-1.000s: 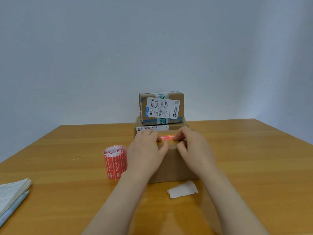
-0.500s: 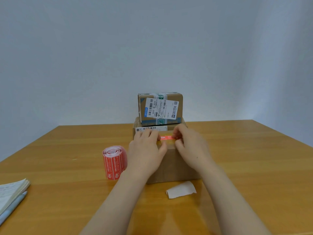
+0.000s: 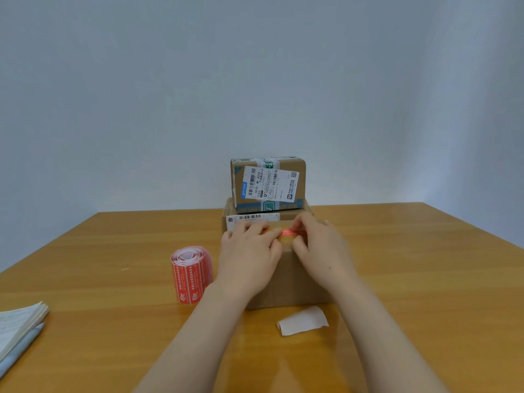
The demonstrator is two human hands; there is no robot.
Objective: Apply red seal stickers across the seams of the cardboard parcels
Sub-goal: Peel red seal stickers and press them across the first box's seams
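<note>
1. I see the near parcel [image 3: 289, 282] standing on the wooden table [image 3: 113, 279], straight ahead of me, with both hands on its top edge.
2. The red seal sticker [image 3: 287, 233] lies on top of that parcel, between the two sets of fingertips; only a short red stretch of it shows.
3. My left hand [image 3: 249, 256] is laid flat over the parcel's left top corner. Its fingers are nearly straight and close together, with the tips pressing down at the sticker's left end.
4. My right hand [image 3: 320, 251] sits at the sticker's right end with its fingers bent, the tips on the red strip. I cannot tell whether they pinch the strip or only press it.
5. Just behind the near parcel is a lower parcel [image 3: 292, 215] with a white barcode label on its front, and on top of it rests a small taped parcel [image 3: 268, 184] with a shipping label facing me.
6. The sticker roll [image 3: 191, 275] stands on end just left of my left wrist, red with white print and loosely wound.
7. A curled scrap of white backing paper [image 3: 302, 320] lies on the table in front of the near parcel, between my forearms.
8. At the far left edge lie a notebook [image 3: 17, 324] and, beside it, a pale blue pen [image 3: 19, 347], both cut off by the frame.
</note>
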